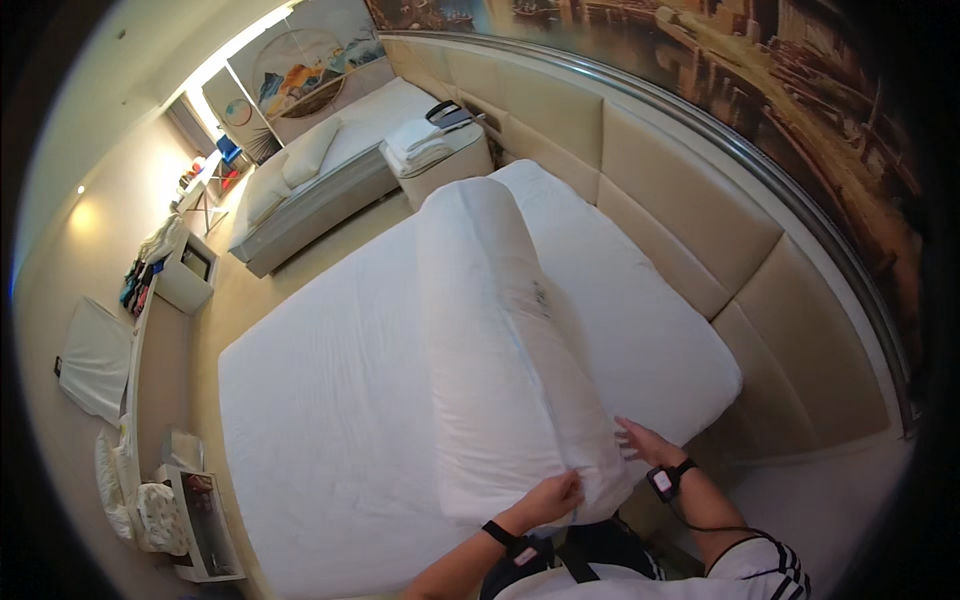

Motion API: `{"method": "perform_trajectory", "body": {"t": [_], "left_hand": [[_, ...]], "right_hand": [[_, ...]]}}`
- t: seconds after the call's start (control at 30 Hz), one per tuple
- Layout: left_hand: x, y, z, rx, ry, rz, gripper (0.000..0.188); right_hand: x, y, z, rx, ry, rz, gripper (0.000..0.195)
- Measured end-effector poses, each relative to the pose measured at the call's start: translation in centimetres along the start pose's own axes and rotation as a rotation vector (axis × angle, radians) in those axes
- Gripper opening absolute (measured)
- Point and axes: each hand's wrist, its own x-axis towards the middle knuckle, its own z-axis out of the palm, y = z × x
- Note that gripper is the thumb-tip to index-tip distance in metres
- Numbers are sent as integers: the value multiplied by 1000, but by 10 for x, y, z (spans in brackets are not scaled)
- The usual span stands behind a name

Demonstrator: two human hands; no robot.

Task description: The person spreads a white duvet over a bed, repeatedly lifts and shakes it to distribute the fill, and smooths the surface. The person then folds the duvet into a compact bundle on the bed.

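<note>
A long, thick white roll of bedding [480, 300] lies across the bed covered with a white fitted sheet [322, 420]. A thin blue line, perhaps a zip or seam, runs along its top, and small dark writing marks its side. At the roll's near end, my left hand [551, 497] has its fingers curled on the white fabric beside the blue line. Just to the right, my right hand [646, 444] is at the side of the roll with its fingers apart, holding nothing. Whether its fingertips press on the fabric is hard to tell.
A beige padded headboard panel [660, 202] borders the bed on the right. Beyond the roll stands a bedside cabinet [442, 166] with folded white linen [415, 144]. A second bed [322, 199] with pillows is farther back. Along the left wall are a low cabinet [202, 525] and a patterned cushion [161, 517].
</note>
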Motion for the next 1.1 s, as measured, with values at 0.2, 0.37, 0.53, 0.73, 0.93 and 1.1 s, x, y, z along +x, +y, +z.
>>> {"method": "perform_trajectory", "body": {"t": [0.2, 0.37, 0.53, 0.73, 0.93, 1.1], "left_hand": [[13, -53, 30, 375, 666, -201, 41], [-28, -131, 3, -11, 704, -906, 70], [-30, -194, 19, -575, 636, -695, 68], [-4, -249, 64, -941, 599, -644, 78], [22, -246, 48, -931, 534, -411, 88], [28, -256, 10, -1182, 648, -446, 86]], "right_hand": [[1, -7, -48, -511, 356, -605, 91], [18, 2, -38, -908, 663, -269, 110], [56, 14, -74, -974, 566, -399, 119], [80, -2, -79, -838, 435, -329, 123], [68, -21, -80, -672, 424, -251, 121], [63, -73, -50, -328, 355, -177, 112]]}}
